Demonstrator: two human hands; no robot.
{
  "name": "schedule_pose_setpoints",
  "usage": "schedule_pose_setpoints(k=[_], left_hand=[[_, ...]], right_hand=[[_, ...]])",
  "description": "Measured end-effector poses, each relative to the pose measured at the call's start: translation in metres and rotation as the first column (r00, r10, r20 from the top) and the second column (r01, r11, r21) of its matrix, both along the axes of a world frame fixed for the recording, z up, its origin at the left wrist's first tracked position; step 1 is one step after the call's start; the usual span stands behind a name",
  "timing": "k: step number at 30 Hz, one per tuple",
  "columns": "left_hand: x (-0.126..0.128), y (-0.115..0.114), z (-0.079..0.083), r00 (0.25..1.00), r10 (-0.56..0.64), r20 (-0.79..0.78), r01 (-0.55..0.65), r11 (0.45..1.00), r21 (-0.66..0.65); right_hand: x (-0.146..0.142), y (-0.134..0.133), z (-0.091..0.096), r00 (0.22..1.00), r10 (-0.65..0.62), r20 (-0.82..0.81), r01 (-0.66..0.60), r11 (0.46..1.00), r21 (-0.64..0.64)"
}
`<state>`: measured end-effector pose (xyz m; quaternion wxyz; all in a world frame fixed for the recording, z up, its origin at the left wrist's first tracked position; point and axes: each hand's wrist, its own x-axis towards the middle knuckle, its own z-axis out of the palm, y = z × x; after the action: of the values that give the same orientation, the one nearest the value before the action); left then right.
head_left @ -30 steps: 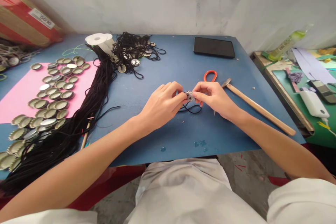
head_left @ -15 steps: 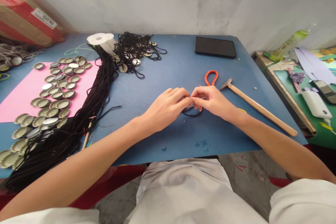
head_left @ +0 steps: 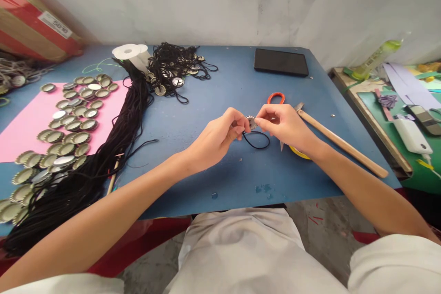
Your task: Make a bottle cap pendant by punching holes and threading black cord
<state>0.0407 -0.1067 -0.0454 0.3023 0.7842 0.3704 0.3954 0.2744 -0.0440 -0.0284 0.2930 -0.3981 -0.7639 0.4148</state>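
Observation:
Both hands meet over the middle of the blue table [head_left: 223, 179]. My left hand [head_left: 220, 138] and my right hand [head_left: 282, 126] each pinch a small metal bottle cap [head_left: 251, 122] held between their fingertips. A loop of black cord [head_left: 257, 140] hangs from the cap down to the table. Just behind my right hand lie orange-handled scissors [head_left: 276, 98], mostly hidden by it. A wooden-handled hammer [head_left: 339, 142] lies to the right of that hand.
Many loose bottle caps [head_left: 69, 119] lie on a pink sheet [head_left: 24, 128] at the left, beside a long bundle of black cords [head_left: 113, 142]. A white spool [head_left: 130, 53], a heap of corded caps [head_left: 175, 69] and a black tablet [head_left: 280, 62] sit at the back.
The hands dropped low and close together half a second ago, hiding the cap. Now they have lifted slightly apart, the cap shows again and the cord loop hangs below.

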Motion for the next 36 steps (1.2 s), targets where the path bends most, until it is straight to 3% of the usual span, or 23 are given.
schedule_pose_setpoints(k=[7, 11, 17, 24, 28, 32, 36], left_hand=[[0.001, 0.005, -0.002, 0.983, 0.052, 0.177, -0.039, 0.997, -0.071], [-0.002, 0.005, -0.003, 0.986, 0.165, 0.003, -0.165, 0.985, 0.051], [-0.002, 0.002, -0.011, 0.934, 0.264, -0.24, -0.155, 0.906, 0.394], [0.0, -0.003, -0.012, 0.857, 0.371, -0.358, -0.156, 0.848, 0.506], [0.002, -0.005, -0.01, 0.862, 0.33, -0.384, -0.159, 0.896, 0.414], [0.006, -0.007, -0.004, 0.928, 0.212, -0.305, -0.166, 0.971, 0.172], [0.006, -0.005, 0.004, 0.973, 0.126, -0.192, -0.134, 0.991, -0.029]], right_hand=[[0.001, -0.004, 0.003, 1.0, -0.004, 0.013, 0.002, 0.994, 0.113], [0.003, -0.007, 0.003, 1.0, 0.004, -0.02, -0.001, 0.992, 0.129], [0.0, -0.014, 0.002, 0.999, 0.033, -0.011, -0.031, 0.986, 0.166], [-0.004, -0.016, -0.003, 0.998, 0.065, 0.015, -0.067, 0.984, 0.165], [-0.006, -0.018, -0.003, 0.994, 0.03, 0.102, -0.057, 0.958, 0.28], [-0.007, -0.019, -0.004, 0.985, -0.006, 0.175, -0.068, 0.907, 0.416], [-0.004, -0.015, -0.007, 0.977, -0.045, 0.206, -0.058, 0.883, 0.465]])
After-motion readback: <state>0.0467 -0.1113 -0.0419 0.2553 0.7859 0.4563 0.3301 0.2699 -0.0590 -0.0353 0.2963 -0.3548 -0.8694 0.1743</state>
